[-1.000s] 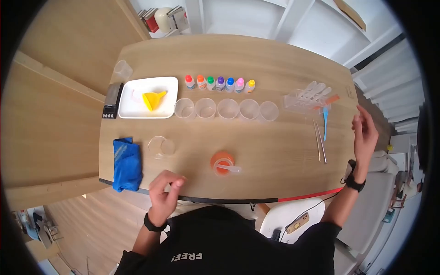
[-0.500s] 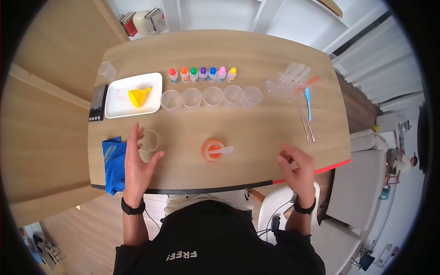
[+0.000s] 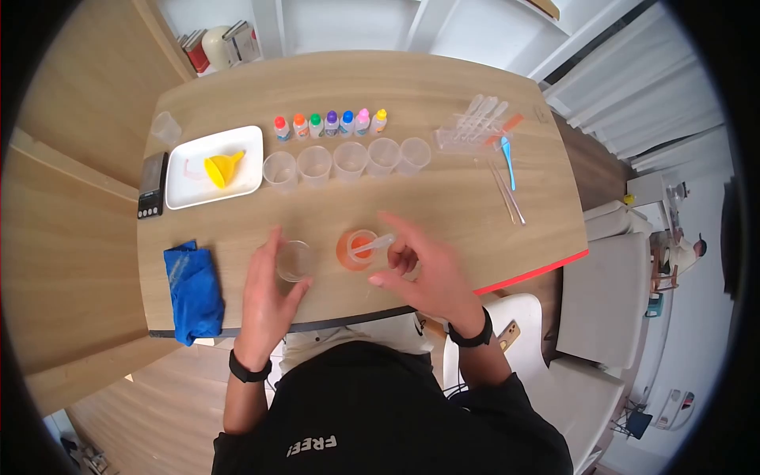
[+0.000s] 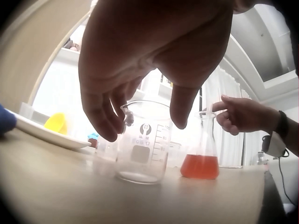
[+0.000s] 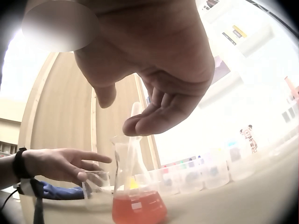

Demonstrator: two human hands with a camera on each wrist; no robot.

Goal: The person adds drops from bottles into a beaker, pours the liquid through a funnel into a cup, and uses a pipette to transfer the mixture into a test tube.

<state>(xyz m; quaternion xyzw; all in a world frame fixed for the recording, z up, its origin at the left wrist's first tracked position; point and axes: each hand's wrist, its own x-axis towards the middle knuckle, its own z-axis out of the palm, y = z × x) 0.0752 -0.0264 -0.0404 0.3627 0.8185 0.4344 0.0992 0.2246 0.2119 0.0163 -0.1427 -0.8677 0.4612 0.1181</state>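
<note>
A clear glass beaker (image 4: 142,149) with printed graduations stands on the table, its base down. My left hand (image 3: 265,289) holds it near the rim, fingers on one side and thumb on the other. Right of it stands a conical flask (image 4: 200,165) with orange-red liquid in the bottom. A translucent plastic dropper (image 3: 374,245) leans in the flask, its bulb end above the mouth. My right hand (image 3: 431,273) is at the flask's right, fingers bent and thumb spread away. In the right wrist view its fingertips (image 5: 140,126) overlap the upper part of the dropper (image 5: 136,109).
Several plastic cups (image 3: 349,161) stand in a row behind, with colour-capped bottles (image 3: 332,124) beyond. At left are a white tray (image 3: 178,198) bearing a yellow funnel (image 3: 222,169), a scale (image 3: 152,186) and a blue cloth (image 3: 194,293). A tube rack (image 3: 455,141) and blue spoon (image 3: 507,162) are at right.
My right hand has swept left from the table's right side to the flask. My left hand has reached the beaker, which now stands closer to the flask.
</note>
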